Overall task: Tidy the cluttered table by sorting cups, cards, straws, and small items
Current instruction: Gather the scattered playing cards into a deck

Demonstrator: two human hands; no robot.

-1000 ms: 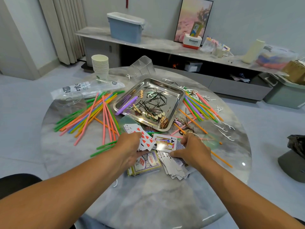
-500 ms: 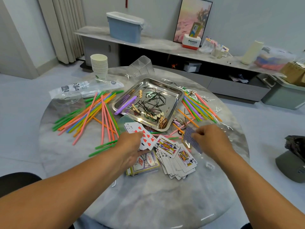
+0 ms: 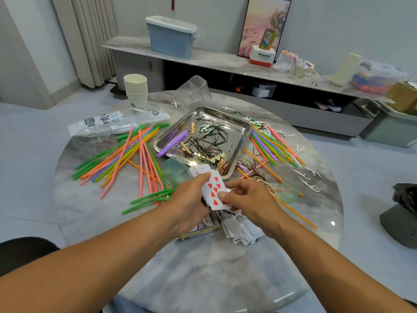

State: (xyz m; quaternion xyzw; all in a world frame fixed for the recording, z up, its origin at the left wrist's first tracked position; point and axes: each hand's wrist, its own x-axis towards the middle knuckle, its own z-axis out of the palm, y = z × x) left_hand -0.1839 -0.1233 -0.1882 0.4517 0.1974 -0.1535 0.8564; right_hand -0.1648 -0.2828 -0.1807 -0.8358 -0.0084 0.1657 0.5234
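Hands meet over the near middle of the round counter [image 3: 203,279]: the left hand [image 3: 188,206] grips a small stack of cards [image 3: 214,195], a red hearts card facing up, while the right hand [image 3: 250,203] pinches the stack's right edge with thumb and fingers. Beneath them lie a card box [image 3: 203,227] and a spread of loose cards [image 3: 241,229], touching each other. Just beyond the hands sits a steel tray [image 3: 244,132] holding hairpins, wooden hearts and a purple straw [image 3: 172,143]. Coloured straws [image 3: 126,154] fan across the counter's left side, and a second bundle [image 3: 270,145] lies along the tray's right edge, with white floss picks [image 3: 304,177] scattered nearer the right rim. Paper cups [image 3: 136,92] stand stacked at the far left edge, beside a plastic bag [image 3: 117,120].
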